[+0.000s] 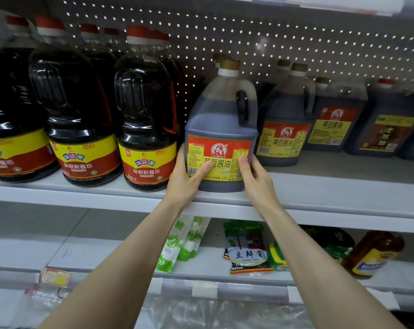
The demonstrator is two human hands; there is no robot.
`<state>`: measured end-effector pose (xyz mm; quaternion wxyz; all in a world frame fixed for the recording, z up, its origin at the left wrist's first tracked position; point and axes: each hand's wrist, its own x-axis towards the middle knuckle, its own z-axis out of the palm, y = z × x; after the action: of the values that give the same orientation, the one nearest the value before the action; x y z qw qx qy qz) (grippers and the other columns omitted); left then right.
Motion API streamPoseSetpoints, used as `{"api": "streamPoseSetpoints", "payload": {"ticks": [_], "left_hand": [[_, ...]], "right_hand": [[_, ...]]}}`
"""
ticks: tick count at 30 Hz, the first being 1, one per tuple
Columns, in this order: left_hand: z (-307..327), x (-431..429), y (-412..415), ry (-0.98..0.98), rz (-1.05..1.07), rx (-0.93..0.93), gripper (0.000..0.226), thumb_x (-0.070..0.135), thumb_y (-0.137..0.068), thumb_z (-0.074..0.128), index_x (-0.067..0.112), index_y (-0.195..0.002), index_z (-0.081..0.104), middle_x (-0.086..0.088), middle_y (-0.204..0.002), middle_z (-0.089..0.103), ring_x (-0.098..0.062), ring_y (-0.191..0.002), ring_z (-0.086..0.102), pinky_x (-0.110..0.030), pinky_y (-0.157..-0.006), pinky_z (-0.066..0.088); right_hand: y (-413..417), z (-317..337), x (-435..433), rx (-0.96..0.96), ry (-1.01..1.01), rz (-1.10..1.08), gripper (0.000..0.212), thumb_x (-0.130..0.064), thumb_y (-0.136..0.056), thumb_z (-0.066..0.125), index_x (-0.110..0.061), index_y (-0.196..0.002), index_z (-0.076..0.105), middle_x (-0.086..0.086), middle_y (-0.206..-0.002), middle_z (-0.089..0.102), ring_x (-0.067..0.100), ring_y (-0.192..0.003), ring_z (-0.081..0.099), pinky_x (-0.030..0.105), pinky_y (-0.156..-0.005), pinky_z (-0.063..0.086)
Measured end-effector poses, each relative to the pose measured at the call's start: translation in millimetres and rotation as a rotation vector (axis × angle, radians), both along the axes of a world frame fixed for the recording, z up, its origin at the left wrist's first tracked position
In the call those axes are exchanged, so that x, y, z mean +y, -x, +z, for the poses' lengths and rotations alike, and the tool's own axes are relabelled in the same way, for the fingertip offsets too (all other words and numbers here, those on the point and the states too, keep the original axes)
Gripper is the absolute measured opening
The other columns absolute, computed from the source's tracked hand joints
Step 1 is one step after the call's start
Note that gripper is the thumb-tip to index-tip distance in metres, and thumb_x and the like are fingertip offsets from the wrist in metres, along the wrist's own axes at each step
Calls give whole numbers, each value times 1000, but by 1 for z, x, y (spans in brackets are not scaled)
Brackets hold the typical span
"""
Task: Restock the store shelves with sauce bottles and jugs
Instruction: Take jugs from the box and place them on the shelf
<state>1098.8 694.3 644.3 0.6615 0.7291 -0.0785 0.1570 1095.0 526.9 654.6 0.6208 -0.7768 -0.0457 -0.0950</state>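
A dark soy sauce jug with a gold cap, side handle and red-and-yellow label stands at the front of the white upper shelf. My left hand grips its lower left side, thumb across the label. My right hand grips its lower right side, thumb on the label. More jugs of the same kind stand to its right and behind it. Large red-capped soy sauce bottles fill the shelf to the left.
A perforated back panel closes the shelf. Square dark jugs sit at far right. The lower shelf holds green pouches, a bean paste packet and an amber bottle. Clear plastic bags lie below.
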Motion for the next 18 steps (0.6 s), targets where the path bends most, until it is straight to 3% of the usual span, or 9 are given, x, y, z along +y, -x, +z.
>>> {"api": "streamPoseSetpoints", "payload": {"ticks": [8,13,18], "left_hand": [[-1,1,-1,-21,8,10,70,39,-84,68,25,-143,35,10,-125,61,-6,-114,59,-40,-102,48],[1,1,0,-25,2,21,67,36,-85,67,26,-143,34,11,-124,61,-3,-113,59,-34,-100,48],[10,1,7,-31,-11,48,60,28,-87,67,23,-139,38,11,-119,61,-1,-108,59,-31,-100,48]], "right_hand": [[-2,-1,0,-12,1,-1,59,-60,-88,44,-37,-142,41,-15,-130,55,7,-121,51,30,-103,44],[-1,-1,0,-14,6,4,66,-64,-84,43,-36,-143,40,-13,-132,55,7,-121,52,32,-104,44],[4,4,1,1,24,11,56,-55,-93,44,-33,-145,39,-11,-134,54,10,-123,51,32,-104,44]]}}
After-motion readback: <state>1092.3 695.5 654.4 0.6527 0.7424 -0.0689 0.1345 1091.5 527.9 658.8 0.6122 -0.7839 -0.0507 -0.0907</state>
